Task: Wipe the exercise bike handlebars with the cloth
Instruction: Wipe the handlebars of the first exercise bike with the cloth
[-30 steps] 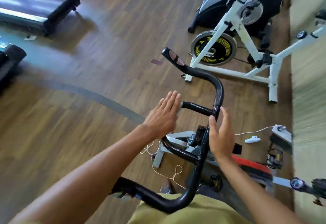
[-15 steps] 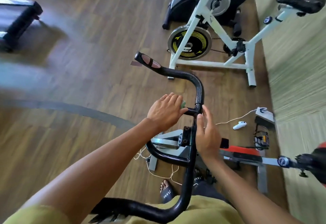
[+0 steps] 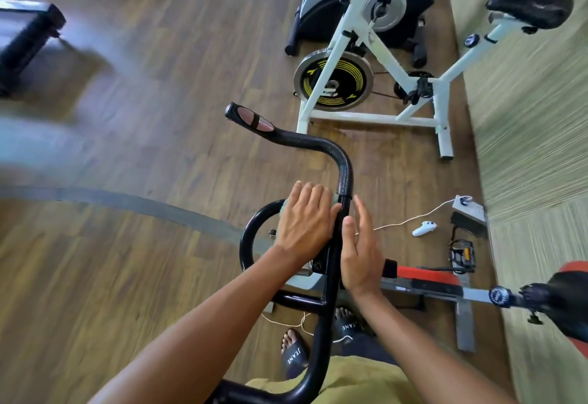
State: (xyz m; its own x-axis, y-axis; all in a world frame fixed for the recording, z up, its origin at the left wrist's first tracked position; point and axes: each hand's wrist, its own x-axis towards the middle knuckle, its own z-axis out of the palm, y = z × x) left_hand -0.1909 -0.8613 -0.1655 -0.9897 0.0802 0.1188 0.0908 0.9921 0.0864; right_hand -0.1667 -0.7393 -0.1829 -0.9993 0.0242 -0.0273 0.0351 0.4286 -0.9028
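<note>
Head view, looking down over the handlebars (image 3: 345, 168).

A: Where's our cloth (image 3: 335, 198)?

B: Under our left hand (image 3: 305, 225), on the inner loop of the black bar, close against the centre bar (image 3: 330, 289). We see only pale green slivers at the hand's edges, so we can't say how it's folded.

A: And the hand on it?

B: Laid flat, fingers fairly straight, pressing the cloth to the bar rather than clutching it.

A: The right hand (image 3: 359, 254)?

B: Loose and empty, fingers straight, edge-on just beside the centre bar. Whether it touches, we can't tell from here.

A: How far along are we, then?

B: Early to middle, we'd judge. The wiping is on that inner loop. The far grip (image 3: 251, 119) curving away from us and the near bar (image 3: 313, 368) below our arms have no cloth on them, and nothing shows whether they're clean. We'd count both as left to do.
</note>
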